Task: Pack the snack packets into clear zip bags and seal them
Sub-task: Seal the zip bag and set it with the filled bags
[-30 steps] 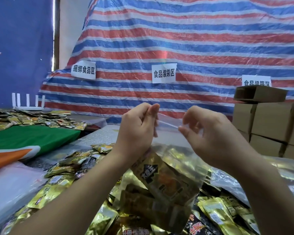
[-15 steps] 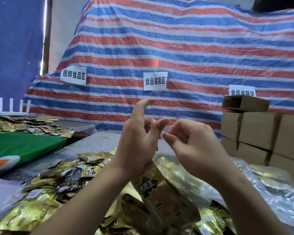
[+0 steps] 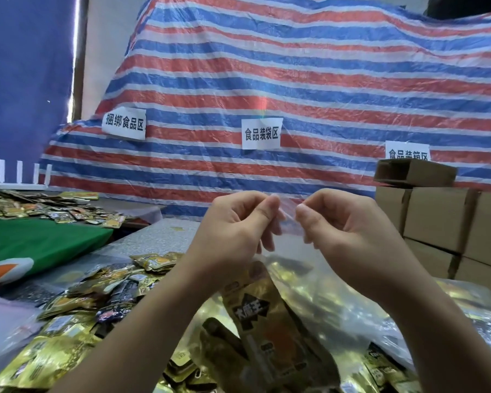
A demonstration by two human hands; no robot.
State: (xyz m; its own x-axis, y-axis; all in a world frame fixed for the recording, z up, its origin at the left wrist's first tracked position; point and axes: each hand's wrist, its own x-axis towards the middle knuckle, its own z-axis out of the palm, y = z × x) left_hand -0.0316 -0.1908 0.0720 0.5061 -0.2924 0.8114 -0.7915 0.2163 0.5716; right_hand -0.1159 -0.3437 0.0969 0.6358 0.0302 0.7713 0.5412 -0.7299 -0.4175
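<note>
I hold a clear zip bag [image 3: 292,268] up in front of me. My left hand [image 3: 236,231] and my right hand [image 3: 340,225] each pinch its top strip, a short gap apart, thumbs against fingertips. Inside the bag hang gold snack packets [image 3: 264,321] with black print. Below my arms lies a heap of loose gold and black snack packets [image 3: 77,313] spread over the table.
Brown cardboard boxes [image 3: 442,219] are stacked at the right. A striped red, white and blue tarp [image 3: 295,80] with paper labels rises behind. At the left a green cloth [image 3: 37,239] lies on another table with more packets [image 3: 40,208]. More clear plastic [image 3: 471,316] lies at the right.
Both hands have moved slightly apart along the bag's top strip. My left index finger, raised half a second ago, has curled back down onto the strip.
</note>
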